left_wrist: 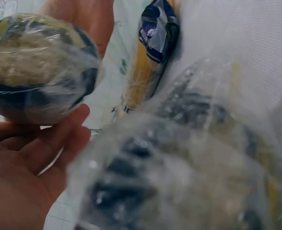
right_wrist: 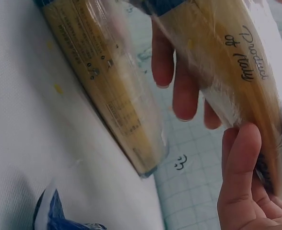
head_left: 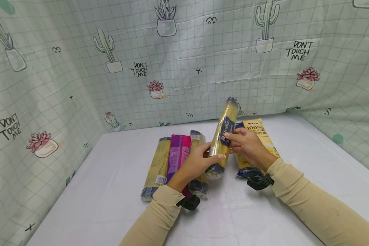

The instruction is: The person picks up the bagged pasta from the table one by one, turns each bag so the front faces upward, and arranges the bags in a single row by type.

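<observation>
A long clear pack of spaghetti, with dark blue ends and a dark blue label, is held up at a tilt above the table. My left hand grips it near its lower end, the thumb across the front. Higher up, my right hand holds it by the label, thumb in front. In the left wrist view the crinkled lower end of the held spaghetti pack rests against the left fingers. The right wrist view shows "Product of Italy" printed on its wrapper.
Left of the held pack lie a spaghetti pack, a purple pack and another spaghetti pack, side by side on the white table. A yellow pasta bag lies behind the right hand. A patterned curtain encloses the back and sides.
</observation>
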Available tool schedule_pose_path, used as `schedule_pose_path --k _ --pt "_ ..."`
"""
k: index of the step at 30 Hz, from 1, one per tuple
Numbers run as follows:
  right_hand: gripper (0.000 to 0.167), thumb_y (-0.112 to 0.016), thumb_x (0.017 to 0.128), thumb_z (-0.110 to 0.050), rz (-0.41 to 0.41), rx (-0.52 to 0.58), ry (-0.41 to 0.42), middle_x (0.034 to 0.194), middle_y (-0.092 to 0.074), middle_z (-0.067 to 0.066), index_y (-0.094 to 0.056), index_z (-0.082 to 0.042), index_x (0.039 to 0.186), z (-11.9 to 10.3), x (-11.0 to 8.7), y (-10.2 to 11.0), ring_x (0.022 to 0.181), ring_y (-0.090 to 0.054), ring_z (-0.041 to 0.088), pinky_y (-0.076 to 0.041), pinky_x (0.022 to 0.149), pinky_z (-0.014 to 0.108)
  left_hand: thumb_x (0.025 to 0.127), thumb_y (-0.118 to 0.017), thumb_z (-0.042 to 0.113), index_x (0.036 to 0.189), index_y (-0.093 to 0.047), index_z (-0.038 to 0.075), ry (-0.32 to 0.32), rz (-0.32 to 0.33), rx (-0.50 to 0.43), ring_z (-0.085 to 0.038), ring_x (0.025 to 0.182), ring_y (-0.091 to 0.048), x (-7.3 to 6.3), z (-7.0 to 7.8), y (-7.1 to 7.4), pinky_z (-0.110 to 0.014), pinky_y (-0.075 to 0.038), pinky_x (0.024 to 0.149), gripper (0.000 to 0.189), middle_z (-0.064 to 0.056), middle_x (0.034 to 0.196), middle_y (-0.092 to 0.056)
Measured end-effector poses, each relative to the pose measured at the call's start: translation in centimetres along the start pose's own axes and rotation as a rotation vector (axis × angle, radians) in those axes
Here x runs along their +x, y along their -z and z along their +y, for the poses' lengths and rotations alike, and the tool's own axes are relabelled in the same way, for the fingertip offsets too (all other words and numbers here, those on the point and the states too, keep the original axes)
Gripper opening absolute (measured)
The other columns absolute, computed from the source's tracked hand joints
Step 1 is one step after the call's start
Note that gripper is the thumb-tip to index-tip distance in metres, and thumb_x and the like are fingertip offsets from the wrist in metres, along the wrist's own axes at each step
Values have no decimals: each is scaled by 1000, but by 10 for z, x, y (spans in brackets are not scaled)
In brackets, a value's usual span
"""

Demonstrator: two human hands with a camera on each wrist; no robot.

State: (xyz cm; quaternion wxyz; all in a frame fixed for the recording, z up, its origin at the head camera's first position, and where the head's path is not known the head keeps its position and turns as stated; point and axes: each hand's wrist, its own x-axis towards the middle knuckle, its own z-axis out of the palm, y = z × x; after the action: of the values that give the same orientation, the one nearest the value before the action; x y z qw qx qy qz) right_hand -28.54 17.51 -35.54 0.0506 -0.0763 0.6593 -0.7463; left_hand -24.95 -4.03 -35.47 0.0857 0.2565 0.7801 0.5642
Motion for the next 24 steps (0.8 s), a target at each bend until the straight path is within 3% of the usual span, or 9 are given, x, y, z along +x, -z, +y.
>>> schedule_pose_path --k 7,15,24 --pt "60 -69 97 -31 28 -138 38 106 -64 11 -42 7 134 -1 -2 -2 74 -66 14 -59 67 30 94 -66 35 144 -51 4 69 2 114 -13 96 -66 1 -1 -1 -31 -55 83 61 -6 112 -69" --pt "54 -69 97 -26 28 -169 87 100 -70 8 -44 7 131 -2 -1 -2 76 -67 16 -59 64 32 92 -67 31 139 -55 2 35 12 156 -13 94 -65 1 -2 -2 -29 -54 82 56 -7 110 -68" --pt "55 -73 94 -27 54 -282 148 105 -69 17 -48 8 128 -6 -5 -7 78 -68 17 -58 61 34 89 -73 40 128 -62 5 81 11 96 -13 86 -67 0 -2 -5 -31 -55 76 53 -2 102 -70"
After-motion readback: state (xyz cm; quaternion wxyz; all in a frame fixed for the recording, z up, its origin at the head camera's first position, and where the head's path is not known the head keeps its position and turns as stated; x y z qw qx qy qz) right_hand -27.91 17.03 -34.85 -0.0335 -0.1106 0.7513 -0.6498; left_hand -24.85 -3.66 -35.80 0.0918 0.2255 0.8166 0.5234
